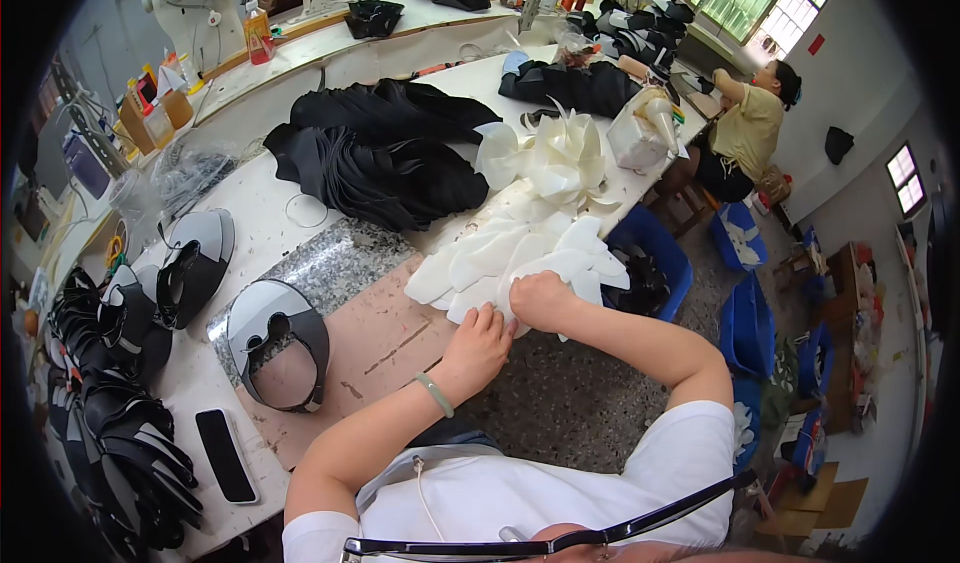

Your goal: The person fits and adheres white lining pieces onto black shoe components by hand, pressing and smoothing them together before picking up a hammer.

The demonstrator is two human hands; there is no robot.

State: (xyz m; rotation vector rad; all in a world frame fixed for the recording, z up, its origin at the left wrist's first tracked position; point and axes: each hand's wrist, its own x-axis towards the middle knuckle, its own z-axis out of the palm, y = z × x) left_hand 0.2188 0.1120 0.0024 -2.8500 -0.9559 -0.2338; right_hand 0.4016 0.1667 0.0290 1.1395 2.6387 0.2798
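Note:
White, leaf-shaped flat pieces lie overlapping in a spread on the table in front of me. My right hand rests at their near edge with its fingers curled in, closed on one white piece. Beside it, my left hand touches the same edge; its fingers are extended over the pieces, and it wears a pale green bangle. Left of the hands, a grey and black piece shaped like a shoe upper, with a large opening, sits on the table. Behind the white spread stands a looser pile of cream-coloured curved pieces.
Black cut pieces are heaped farther back. More grey and black uppers line the left side, near a phone. A glue container stands at the back right. Blue bins are on the floor; another person sits beyond.

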